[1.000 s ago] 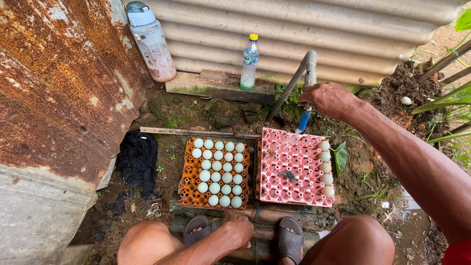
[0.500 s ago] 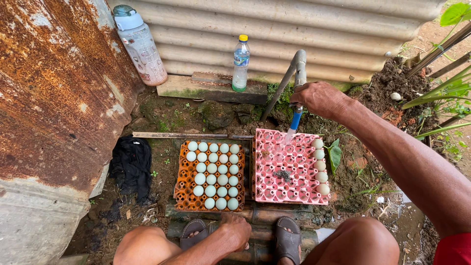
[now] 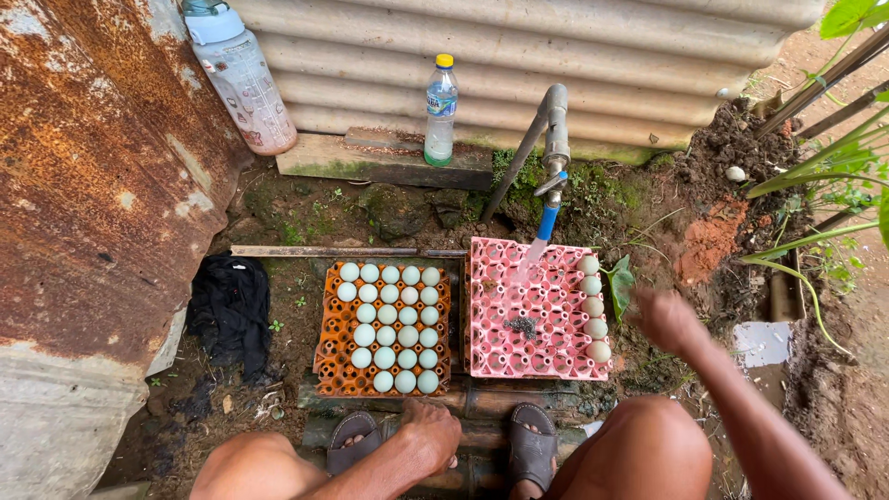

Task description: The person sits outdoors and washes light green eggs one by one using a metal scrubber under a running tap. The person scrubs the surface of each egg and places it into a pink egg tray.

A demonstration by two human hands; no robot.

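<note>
My right hand (image 3: pixel 669 319) hangs blurred, its fingers' state unreadable, at 3 o'clock of the pink plastic egg tray (image 3: pixel 537 315). Its pale eggs (image 3: pixel 593 306) look fragile and wet-slick; cup each singly. Left hand (image 3: pixel 428 435) rests loosely curled, empty.

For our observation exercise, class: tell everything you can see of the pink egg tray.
The pink egg tray is a square moulded tray of cup-shaped cells, plastic by its look, lying flat on the ground beside an orange tray. Most cells are empty; six pale eggs fill its right-hand column. A dark clump of dirt sits near the middle. Water from the tap falls on its far edge. The right hand hovers just right of it, not touching.
</note>
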